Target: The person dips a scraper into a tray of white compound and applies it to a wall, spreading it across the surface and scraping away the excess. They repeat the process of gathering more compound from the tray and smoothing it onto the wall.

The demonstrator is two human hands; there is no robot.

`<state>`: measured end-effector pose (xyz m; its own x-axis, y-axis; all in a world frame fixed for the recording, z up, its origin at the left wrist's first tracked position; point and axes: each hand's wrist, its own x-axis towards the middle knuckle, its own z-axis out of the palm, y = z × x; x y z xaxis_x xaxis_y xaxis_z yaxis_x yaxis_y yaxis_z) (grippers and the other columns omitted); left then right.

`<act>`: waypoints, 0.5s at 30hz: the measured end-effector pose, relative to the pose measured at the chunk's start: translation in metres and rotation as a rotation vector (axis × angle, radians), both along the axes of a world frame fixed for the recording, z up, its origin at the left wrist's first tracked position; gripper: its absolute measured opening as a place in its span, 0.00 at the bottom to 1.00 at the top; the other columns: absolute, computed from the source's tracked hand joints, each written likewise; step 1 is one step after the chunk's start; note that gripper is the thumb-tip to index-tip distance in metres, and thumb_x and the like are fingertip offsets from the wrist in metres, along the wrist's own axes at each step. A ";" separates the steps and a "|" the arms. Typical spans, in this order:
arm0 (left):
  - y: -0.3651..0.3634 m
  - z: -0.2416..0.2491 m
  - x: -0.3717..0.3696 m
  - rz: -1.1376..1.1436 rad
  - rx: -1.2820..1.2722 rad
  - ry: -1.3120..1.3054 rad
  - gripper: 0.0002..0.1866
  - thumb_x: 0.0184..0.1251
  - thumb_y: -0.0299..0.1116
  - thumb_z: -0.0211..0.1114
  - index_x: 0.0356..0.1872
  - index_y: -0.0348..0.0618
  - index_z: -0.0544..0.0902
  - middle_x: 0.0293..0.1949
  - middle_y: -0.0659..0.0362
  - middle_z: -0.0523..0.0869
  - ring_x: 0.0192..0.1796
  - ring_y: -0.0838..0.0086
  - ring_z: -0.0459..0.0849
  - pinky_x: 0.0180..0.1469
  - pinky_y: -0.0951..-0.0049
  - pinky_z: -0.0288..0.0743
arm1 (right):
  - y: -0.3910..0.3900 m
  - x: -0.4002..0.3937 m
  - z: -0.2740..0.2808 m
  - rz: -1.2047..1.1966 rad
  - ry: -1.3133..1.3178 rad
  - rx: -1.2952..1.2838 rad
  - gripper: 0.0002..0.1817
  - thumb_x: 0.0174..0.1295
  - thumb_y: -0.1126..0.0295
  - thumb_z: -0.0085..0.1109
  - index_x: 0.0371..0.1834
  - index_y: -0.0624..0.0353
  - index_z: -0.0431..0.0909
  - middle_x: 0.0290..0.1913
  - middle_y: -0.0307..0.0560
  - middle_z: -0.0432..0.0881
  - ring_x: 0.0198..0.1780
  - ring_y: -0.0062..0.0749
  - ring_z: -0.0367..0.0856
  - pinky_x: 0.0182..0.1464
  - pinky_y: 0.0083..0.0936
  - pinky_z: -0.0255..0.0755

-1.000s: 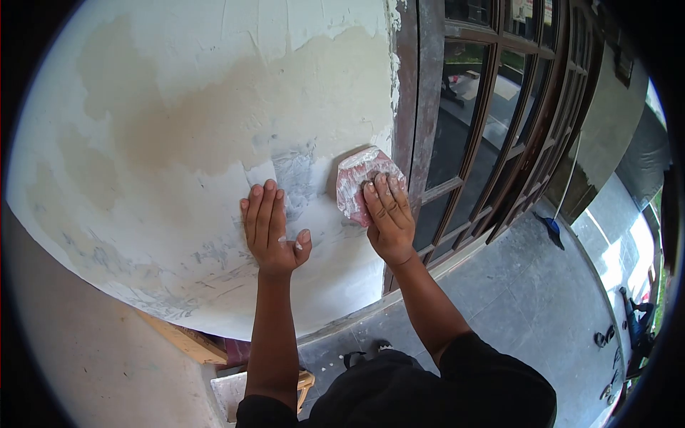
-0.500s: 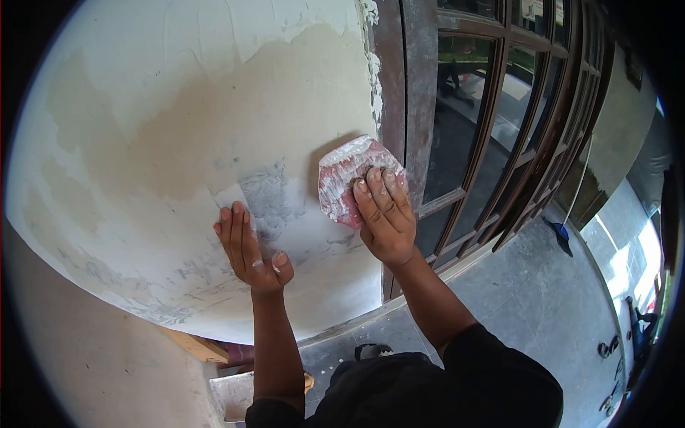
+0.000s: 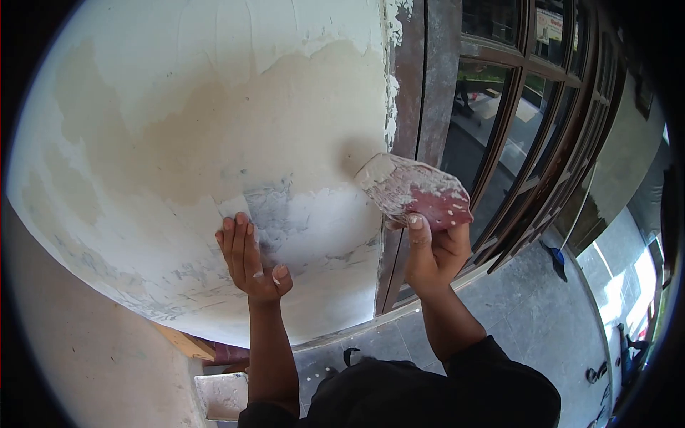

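A red tool [image 3: 428, 196], flat and smeared with white paste, is gripped in my right hand [image 3: 437, 253], the thumb on its near face. It is tilted in front of the wall's right edge and the brown frame. My left hand [image 3: 246, 257] rests on the wall with its fingers stretched out and nothing in it. The wall [image 3: 178, 128] is covered with white and beige patches, and a grey rough area [image 3: 275, 207] shows just right of my left fingertips.
Brown-framed glass panes [image 3: 485, 114] stand on the right. A whitish tray [image 3: 222, 396] is low at the left, near a wooden piece [image 3: 187, 342]. A blue dustpan-like object [image 3: 555, 260] lies on the grey tiled floor [image 3: 499, 314].
My right hand has moved slightly right and down and turned, lifting the red tool off the wall and tilting it. My left hand has stayed on the wall. The view has shifted slightly.
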<state>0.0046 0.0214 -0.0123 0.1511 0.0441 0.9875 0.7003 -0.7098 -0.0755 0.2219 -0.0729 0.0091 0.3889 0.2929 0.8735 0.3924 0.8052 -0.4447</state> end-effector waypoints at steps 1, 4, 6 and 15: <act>0.000 0.000 0.000 0.009 -0.005 -0.006 0.32 0.73 0.50 0.37 0.59 0.26 0.69 0.59 0.40 0.74 0.66 0.46 0.68 0.70 0.46 0.52 | 0.001 -0.001 0.014 0.137 0.155 -0.032 0.13 0.66 0.72 0.55 0.50 0.66 0.73 0.43 0.49 0.82 0.44 0.25 0.80 0.40 0.20 0.77; 0.000 -0.001 -0.001 0.014 -0.002 0.006 0.33 0.73 0.50 0.37 0.59 0.26 0.69 0.59 0.40 0.74 0.66 0.46 0.68 0.70 0.46 0.52 | 0.012 0.002 0.026 0.354 0.341 -0.083 0.14 0.66 0.73 0.55 0.53 0.65 0.70 0.43 0.44 0.80 0.37 0.19 0.78 0.33 0.17 0.75; 0.001 -0.002 -0.002 0.014 0.002 0.016 0.33 0.72 0.50 0.37 0.59 0.26 0.69 0.59 0.40 0.74 0.66 0.46 0.68 0.70 0.46 0.53 | 0.020 0.003 0.022 0.322 0.339 -0.135 0.11 0.66 0.73 0.53 0.50 0.65 0.72 0.41 0.47 0.81 0.32 0.23 0.80 0.27 0.19 0.75; 0.002 -0.004 -0.002 0.024 -0.001 0.011 0.33 0.73 0.51 0.36 0.58 0.26 0.69 0.58 0.40 0.75 0.66 0.45 0.68 0.70 0.46 0.53 | 0.029 -0.001 0.021 0.310 0.361 -0.034 0.11 0.66 0.74 0.54 0.49 0.67 0.72 0.40 0.47 0.81 0.32 0.21 0.79 0.28 0.17 0.74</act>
